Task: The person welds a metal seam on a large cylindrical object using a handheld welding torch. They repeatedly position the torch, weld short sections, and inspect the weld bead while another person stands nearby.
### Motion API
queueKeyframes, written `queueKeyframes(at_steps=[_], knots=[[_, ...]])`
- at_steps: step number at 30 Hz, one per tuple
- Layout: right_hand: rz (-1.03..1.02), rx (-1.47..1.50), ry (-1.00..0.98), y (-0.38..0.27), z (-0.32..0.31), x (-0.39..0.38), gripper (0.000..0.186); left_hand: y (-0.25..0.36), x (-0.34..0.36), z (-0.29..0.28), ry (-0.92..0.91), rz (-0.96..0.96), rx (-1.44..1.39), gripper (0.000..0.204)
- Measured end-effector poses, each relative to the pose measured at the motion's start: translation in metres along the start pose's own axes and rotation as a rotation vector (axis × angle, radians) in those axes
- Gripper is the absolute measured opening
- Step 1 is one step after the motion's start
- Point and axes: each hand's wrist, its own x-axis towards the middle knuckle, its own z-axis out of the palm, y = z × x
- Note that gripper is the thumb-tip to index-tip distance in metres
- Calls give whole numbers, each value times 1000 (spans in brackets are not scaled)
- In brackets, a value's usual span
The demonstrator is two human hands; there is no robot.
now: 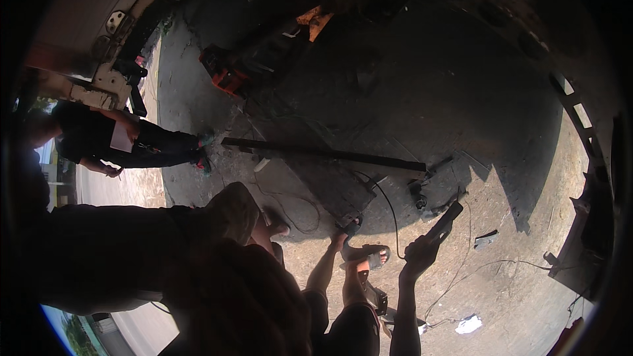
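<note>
Tool (446,219) juts from gripping right hand (421,255); cable (395,216) curves alongside

Hard sunlight bleaches the concrete floor (521,303) at the lower right and the pale pavement (92,184) at the left, while deep shadow covers the upper middle, with a jagged edge toward the right. A glare patch (469,324) burns out white near the bottom. The right hand (419,254) is a near-black silhouette. A dark shape (244,303) at lower left is soft and underexposed, perhaps a hand close to the lens. Straight edges bow toward the black circular rim.
</note>
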Motion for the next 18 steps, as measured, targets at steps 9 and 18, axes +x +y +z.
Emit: queueKeyframes(at_steps=[9, 18], knots=[[-79, -109, 21, 21, -12, 9, 47, -164, -113, -44, 439, -817, 632, 28], [-37, -161, 171, 32, -19, 14, 28, -268, -222, -65, 441, -797, 1119, 50]])
